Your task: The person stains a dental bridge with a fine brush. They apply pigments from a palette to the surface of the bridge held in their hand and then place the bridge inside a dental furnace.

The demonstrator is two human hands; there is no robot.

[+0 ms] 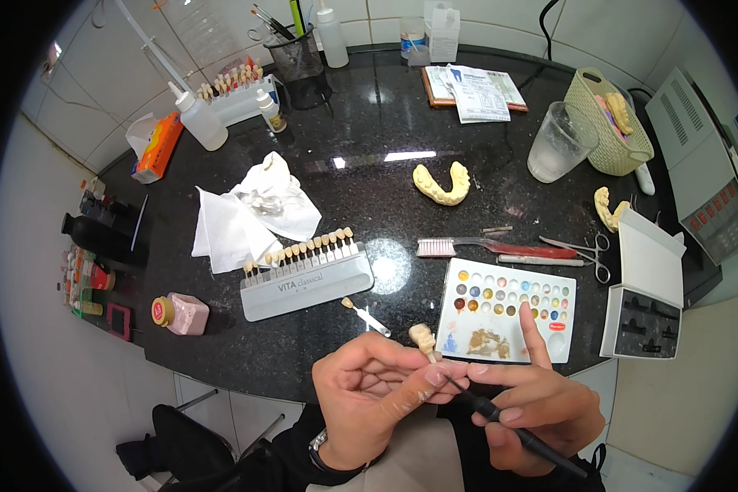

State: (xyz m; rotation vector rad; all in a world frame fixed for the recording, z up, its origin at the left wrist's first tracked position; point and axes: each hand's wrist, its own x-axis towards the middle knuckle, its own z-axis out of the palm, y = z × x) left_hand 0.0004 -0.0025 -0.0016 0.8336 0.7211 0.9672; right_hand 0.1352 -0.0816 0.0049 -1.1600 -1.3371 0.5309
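Observation:
My left hand [377,394] pinches a thin stick that carries a cream-coloured dental crown [422,336] at its upper end. In my right hand [545,406] is a fine brush [541,451] with a black handle, its tip meeting my left fingertips just below the crown. My right index finger points up over a white paint palette [461,322] of coloured wells and smeared brown paste. Left of the crown lies a single tooth shade tab [367,316]. Behind it stands a grey shade guide [307,283] with a row of tooth tabs.
A toothbrush [512,248] and scissor-like forceps [590,254] lie behind the palette. Farther back are a yellow dental cast [441,189], crumpled white tissue [275,201] and a glass [562,143]. An open box [644,316] stands right, a pink-filled jar [189,315] left.

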